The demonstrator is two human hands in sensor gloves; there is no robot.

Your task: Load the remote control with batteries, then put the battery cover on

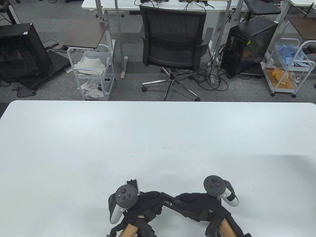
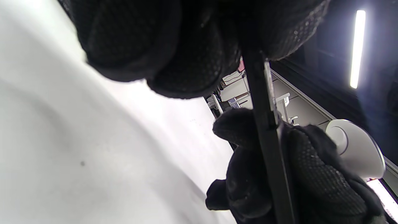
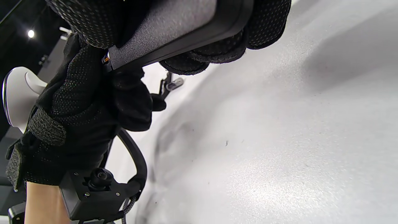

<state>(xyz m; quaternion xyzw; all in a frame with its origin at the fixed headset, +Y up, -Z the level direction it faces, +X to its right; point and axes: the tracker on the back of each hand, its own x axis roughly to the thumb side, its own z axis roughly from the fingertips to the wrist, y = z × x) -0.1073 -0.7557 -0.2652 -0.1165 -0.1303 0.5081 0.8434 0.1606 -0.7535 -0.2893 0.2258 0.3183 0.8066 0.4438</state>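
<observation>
Both gloved hands hold the black remote control (image 1: 169,202) between them, just above the table near its front edge. My left hand (image 1: 153,200) grips its left end and my right hand (image 1: 193,203) grips its right end. In the left wrist view the remote (image 2: 268,137) shows edge-on, running from my left fingers (image 2: 174,46) down into the right hand (image 2: 311,174). In the right wrist view my right fingers (image 3: 224,53) wrap the remote (image 3: 174,34). The black battery cover (image 1: 132,183) lies flat on the table behind the left tracker. Beside the cover a small silvery cylinder (image 3: 176,82), probably a battery, lies on the table.
The white table (image 1: 158,138) stretches wide ahead of the hands. Beyond its far edge stand an office chair (image 1: 172,47), two white carts (image 1: 92,74) and desks on the floor.
</observation>
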